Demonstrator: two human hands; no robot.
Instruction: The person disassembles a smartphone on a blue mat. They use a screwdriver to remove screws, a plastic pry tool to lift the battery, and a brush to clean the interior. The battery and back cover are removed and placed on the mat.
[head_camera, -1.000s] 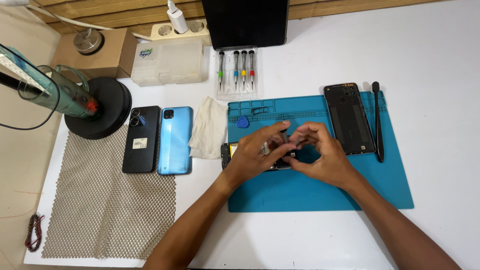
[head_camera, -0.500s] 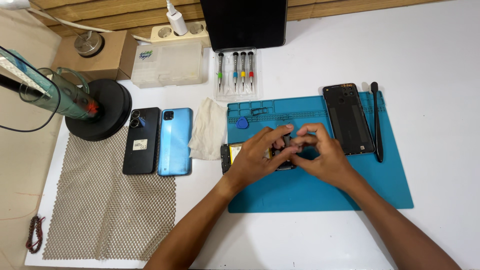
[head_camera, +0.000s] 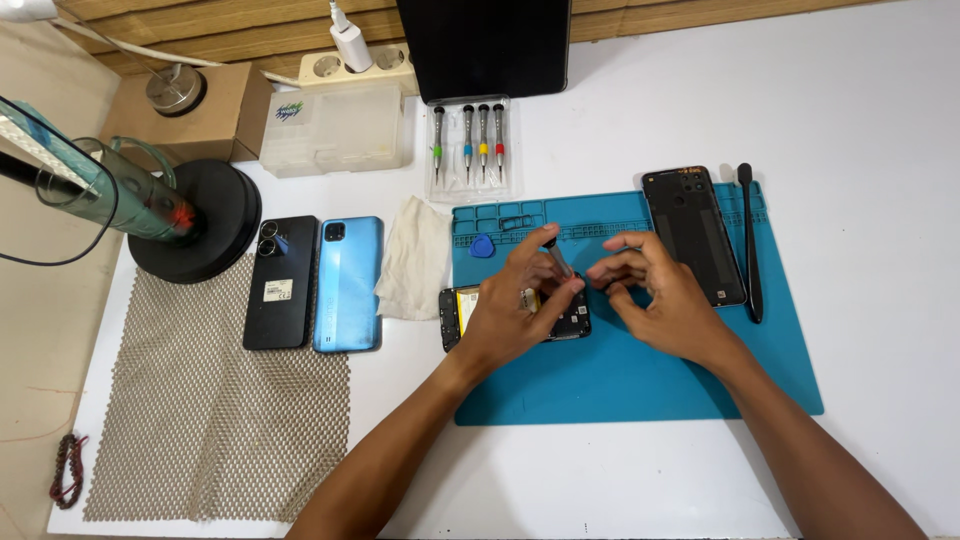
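Two hands (head_camera: 520, 310) (head_camera: 660, 295), one opened phone (head_camera: 460, 312), four screwdrivers (head_camera: 468, 135)

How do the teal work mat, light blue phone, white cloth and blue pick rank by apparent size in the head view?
1. Teal work mat
2. Light blue phone and white cloth: too alike to rank
3. Blue pick

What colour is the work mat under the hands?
Teal blue mat, plain, seen in the head view.

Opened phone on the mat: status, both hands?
Left hand grips a small screwdriver over the opened phone. Right hand hovers beside it, fingers curled. Nothing blocking.
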